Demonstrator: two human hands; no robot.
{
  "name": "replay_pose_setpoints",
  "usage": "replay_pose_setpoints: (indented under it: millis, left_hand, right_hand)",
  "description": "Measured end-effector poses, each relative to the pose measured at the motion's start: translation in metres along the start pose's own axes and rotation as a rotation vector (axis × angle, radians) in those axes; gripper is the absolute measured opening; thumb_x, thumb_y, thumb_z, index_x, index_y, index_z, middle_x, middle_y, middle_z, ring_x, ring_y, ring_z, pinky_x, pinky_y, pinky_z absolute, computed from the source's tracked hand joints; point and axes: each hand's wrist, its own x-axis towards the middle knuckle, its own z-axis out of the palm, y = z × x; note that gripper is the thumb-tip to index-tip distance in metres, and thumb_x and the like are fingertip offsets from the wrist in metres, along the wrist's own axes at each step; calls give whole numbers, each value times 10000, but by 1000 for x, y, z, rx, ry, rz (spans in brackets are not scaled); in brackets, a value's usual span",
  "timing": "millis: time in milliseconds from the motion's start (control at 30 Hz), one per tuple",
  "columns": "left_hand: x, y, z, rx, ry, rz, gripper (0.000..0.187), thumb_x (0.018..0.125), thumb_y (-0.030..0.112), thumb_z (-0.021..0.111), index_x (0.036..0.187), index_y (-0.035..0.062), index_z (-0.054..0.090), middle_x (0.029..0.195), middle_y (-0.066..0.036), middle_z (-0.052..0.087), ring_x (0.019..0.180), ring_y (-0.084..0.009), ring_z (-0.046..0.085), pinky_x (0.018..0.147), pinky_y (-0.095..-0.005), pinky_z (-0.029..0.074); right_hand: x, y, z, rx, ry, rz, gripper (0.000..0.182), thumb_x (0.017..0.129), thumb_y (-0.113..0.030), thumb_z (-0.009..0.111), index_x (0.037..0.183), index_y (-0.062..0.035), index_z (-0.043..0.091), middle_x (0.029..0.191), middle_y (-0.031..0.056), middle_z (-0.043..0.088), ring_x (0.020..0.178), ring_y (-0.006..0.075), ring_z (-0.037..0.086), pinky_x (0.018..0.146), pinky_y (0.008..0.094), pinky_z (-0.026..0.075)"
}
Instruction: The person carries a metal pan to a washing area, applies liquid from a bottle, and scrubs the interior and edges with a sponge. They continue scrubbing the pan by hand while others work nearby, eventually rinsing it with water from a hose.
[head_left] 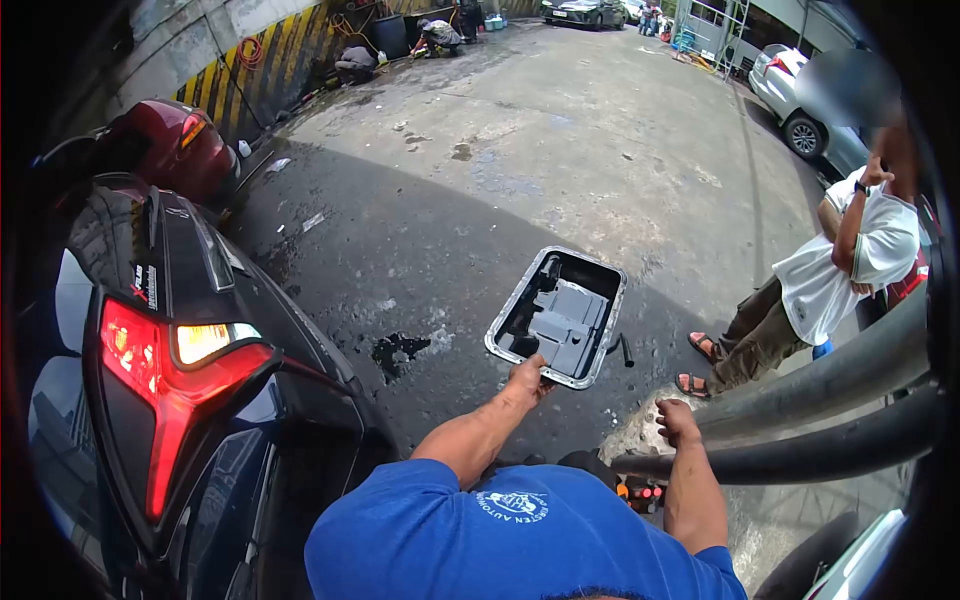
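My left hand (530,378) grips the near rim of a black oil pan (568,318) with a pale flange edge. The pan is held out in front of me, its inside facing up, and moulded ribs and a raised baffle show within. My left fingers are partly hidden under the rim. To the right, my right hand (678,422) hangs with its fingers curled in, and I see nothing in it. It is close to a dark thick pipe (790,445) and a rough concrete base (637,430).
A dark car (200,400) with a lit tail lamp stands close on my left. A person in a white shirt (850,250) stands at the right. A short black tube-like piece (626,350) shows beside the pan. Wet dark patches (400,355) mark the ground; farther cars line the yard.
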Motion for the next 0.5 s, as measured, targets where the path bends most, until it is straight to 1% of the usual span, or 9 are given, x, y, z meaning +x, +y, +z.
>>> replay_pose_setpoints:
  millis: [67, 167, 267, 300, 333, 400, 433, 467, 500]
  left_hand:
    - [28, 44, 40, -45, 37, 29, 293, 875, 169, 565, 1140, 45, 564, 987, -88, 641, 900, -231, 657, 774, -438, 541]
    - [127, 98, 83, -125, 32, 93, 290, 873, 143, 556, 1139, 27, 557, 975, -105, 646, 846, -247, 674, 755, -451, 559]
    - [247, 131, 100, -219, 28, 126, 253, 877, 99, 533, 1086, -42, 554, 988, -148, 645, 877, -284, 685, 771, -446, 608]
    - [278, 149, 114, -209, 58, 147, 256, 873, 89, 534, 1095, -37, 554, 1004, -153, 644, 886, -286, 685, 781, -446, 604]
    - [316, 168, 128, -250, 80, 144, 258, 904, 156, 558, 1126, 24, 561, 1027, -114, 635, 925, -267, 658, 756, -460, 560]
    - [369, 214, 168, -307, 128, 176, 268, 906, 131, 539, 1154, 30, 540, 1026, -112, 632, 916, -274, 659, 761, -469, 561]
    - [385, 246, 174, -338, 122, 224, 262, 906, 128, 532, 1150, 34, 535, 1021, -113, 631, 913, -276, 660, 760, -469, 564]
    - [405, 255, 181, -356, 142, 257, 257, 905, 125, 525, 1147, 39, 531, 1017, -114, 630, 911, -277, 661, 759, -468, 567]
    - [422, 289, 203, -391, 214, 232, 223, 902, 134, 521, 1104, 44, 544, 1000, -111, 634, 915, -277, 662, 756, -468, 568]
  right_hand:
    - [42, -27, -15, 88, 43, 64, 324, 896, -271, 657, 1154, -91, 579, 875, 24, 560, 727, 175, 530, 590, 365, 423]
    - [127, -60, -45, 138, 24, 193, 341, 911, -307, 637, 1188, -129, 551, 933, 25, 533, 815, 196, 541, 668, 398, 423]
    - [221, -70, -65, 125, 81, 314, 408, 920, -335, 625, 1245, -117, 510, 1056, 88, 528, 984, 304, 563, 816, 499, 456]
    - [254, -84, -71, 131, 79, 346, 423, 920, -340, 624, 1251, -106, 503, 1100, 103, 515, 1022, 324, 554, 851, 517, 452]
    - [287, -99, -80, 138, 79, 378, 438, 921, -344, 624, 1258, -94, 496, 1143, 117, 503, 1060, 344, 545, 886, 535, 448]
    - [356, -154, -100, 100, 32, 335, 318, 916, -351, 637, 1100, -96, 585, 846, 90, 544, 730, 277, 584, 660, 525, 487]
    - [393, -185, -91, 78, 101, 344, 298, 914, -356, 637, 1056, -97, 598, 780, 76, 521, 652, 256, 552, 613, 513, 477]
    - [436, -190, -91, 54, 160, 386, 283, 912, -362, 638, 1011, -98, 612, 714, 62, 499, 574, 234, 520, 566, 500, 467]
    - [431, -272, -93, -16, 138, 435, 300, 909, -364, 642, 1013, -84, 611, 772, 59, 515, 643, 222, 537, 601, 465, 488]
